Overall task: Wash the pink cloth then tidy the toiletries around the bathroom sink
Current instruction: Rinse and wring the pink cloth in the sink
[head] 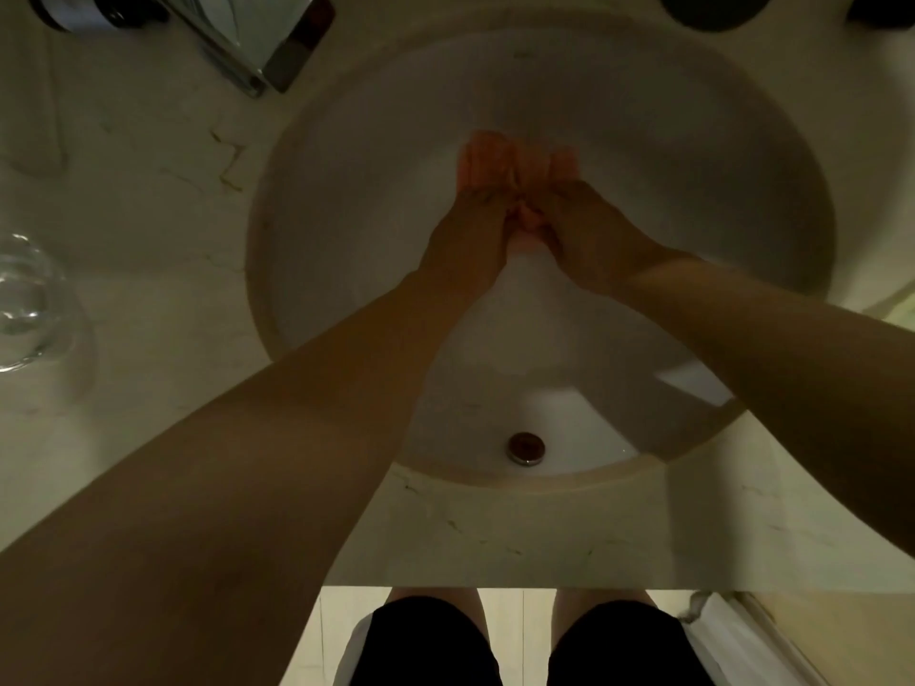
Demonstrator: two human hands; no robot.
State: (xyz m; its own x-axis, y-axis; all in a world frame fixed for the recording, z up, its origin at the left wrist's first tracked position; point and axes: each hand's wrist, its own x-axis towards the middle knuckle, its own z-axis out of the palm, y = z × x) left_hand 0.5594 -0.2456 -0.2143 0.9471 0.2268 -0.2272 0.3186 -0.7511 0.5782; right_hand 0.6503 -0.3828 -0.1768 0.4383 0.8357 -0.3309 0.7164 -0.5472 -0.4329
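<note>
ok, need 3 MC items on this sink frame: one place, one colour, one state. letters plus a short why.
1. Where is the clear glass?
A. in the basin
B. on the counter, left of the sink
C. on the floor

2. What colour is the cloth?
A. blue
B. white
C. pink

3. How is the cloth held?
A. by both hands, over the basin
B. by one hand, over the counter
C. it lies loose by the drain

Key: 1 B, the glass stands on the marble top at the left edge. 2 C, the bunched fabric shows pink-orange. 3 A, left hand and right hand both grip the cloth above the basin.
</note>
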